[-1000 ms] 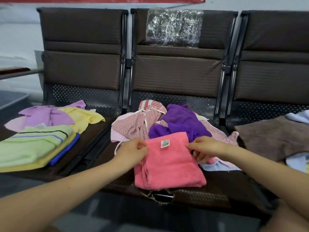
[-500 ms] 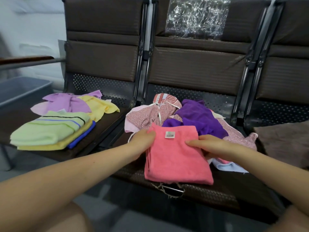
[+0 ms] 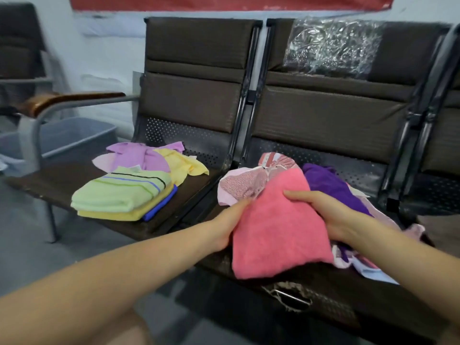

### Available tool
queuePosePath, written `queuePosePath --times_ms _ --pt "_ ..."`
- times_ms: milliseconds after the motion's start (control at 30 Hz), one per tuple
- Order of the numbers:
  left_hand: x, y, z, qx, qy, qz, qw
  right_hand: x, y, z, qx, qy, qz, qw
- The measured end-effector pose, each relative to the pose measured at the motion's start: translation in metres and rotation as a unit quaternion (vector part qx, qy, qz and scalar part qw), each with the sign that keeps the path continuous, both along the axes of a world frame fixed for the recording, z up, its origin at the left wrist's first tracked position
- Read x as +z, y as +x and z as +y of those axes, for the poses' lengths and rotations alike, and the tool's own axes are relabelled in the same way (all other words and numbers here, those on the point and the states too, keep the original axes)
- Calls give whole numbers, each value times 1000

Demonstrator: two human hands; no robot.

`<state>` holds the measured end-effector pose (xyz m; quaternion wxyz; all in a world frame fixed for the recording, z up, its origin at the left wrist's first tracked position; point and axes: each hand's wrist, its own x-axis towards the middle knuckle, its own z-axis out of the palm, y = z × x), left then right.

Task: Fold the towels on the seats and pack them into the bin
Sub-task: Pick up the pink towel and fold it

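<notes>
At the far left a grey bin point(image 3: 74, 138) stands on the floor beside the row of seats, behind the armrest. On the left seat point(image 3: 62, 180) lies a stack of folded towels point(image 3: 124, 195) — light green on top, yellow and blue under it — and behind it a lilac towel point(image 3: 134, 158) and a pale yellow towel point(image 3: 179, 165), both not folded yet. On the middle seat the left hand point(image 3: 229, 220) holds the left edge of the folded pink towel point(image 3: 276, 227), its fingers hidden under the cloth. The right hand point(image 3: 331, 215) holds the right side, the thumb on top and the fingers curled below. Behind the pink towel is a loose pile: a patterned pink cloth point(image 3: 249, 180) and a purple towel point(image 3: 331, 185).

The folding of the pink towel seems finished — the step in hand is probably carrying it away. The next move calls for keeping both grips firm so the folds do not open, then bringing it left onto the stack or into the bin.
</notes>
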<state>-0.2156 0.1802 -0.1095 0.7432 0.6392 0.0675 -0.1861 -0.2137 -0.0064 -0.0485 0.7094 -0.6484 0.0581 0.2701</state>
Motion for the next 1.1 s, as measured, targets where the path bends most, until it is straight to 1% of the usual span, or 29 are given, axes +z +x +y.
queuePosePath --times_ms 100,200,300,433,500,533,600,633,667,700,733,767,800,833,867,933,967,1033,1100 --pt "22 -4 24 17 -69 -24 997 20 6 35 -9 41 -33 999" --pt "41 -1 64 65 -135 3 989 40 19 78 0 48 -72 996" --pt "59 1 123 81 -130 16 988 55 39 125 5 57 -96 994" --pt "94 5 220 151 -86 -59 983 66 65 200 38 103 -93 990" --pt "100 8 262 189 -39 -80 978 54 77 239 36 77 -109 990" --pt "99 10 277 199 5 -76 977 42 83 257 29 55 -121 991" --pt "85 16 304 208 132 -48 968 7 90 290 35 20 -127 991" --pt "73 21 315 216 228 -20 949 -14 92 302 53 0 -113 992" --pt "61 23 324 219 340 10 915 -32 88 314 70 -21 -96 993" --pt "49 24 329 207 451 30 868 -44 80 319 76 -55 -98 991" --pt "41 23 328 191 541 28 819 -57 77 321 75 -103 -132 983" --pt "33 23 323 183 591 4 786 -67 73 320 77 -163 -183 966" --pt "29 23 318 186 602 -23 776 -75 75 317 71 -224 -226 945" --pt "23 25 314 188 601 -45 776 -80 73 313 56 -261 -241 933" --pt "18 26 310 184 603 -56 774 -85 74 310 49 -259 -236 935" --pt "4 30 307 164 604 -56 778 -95 74 306 45 -163 -222 960" --pt "-1 32 308 165 599 -54 782 -98 74 306 43 -127 -226 965" --pt "-6 33 315 196 567 -75 797 -101 73 311 25 -88 -234 968" --pt "-5 34 330 239 540 -91 802 -102 76 326 3 -63 -220 974"
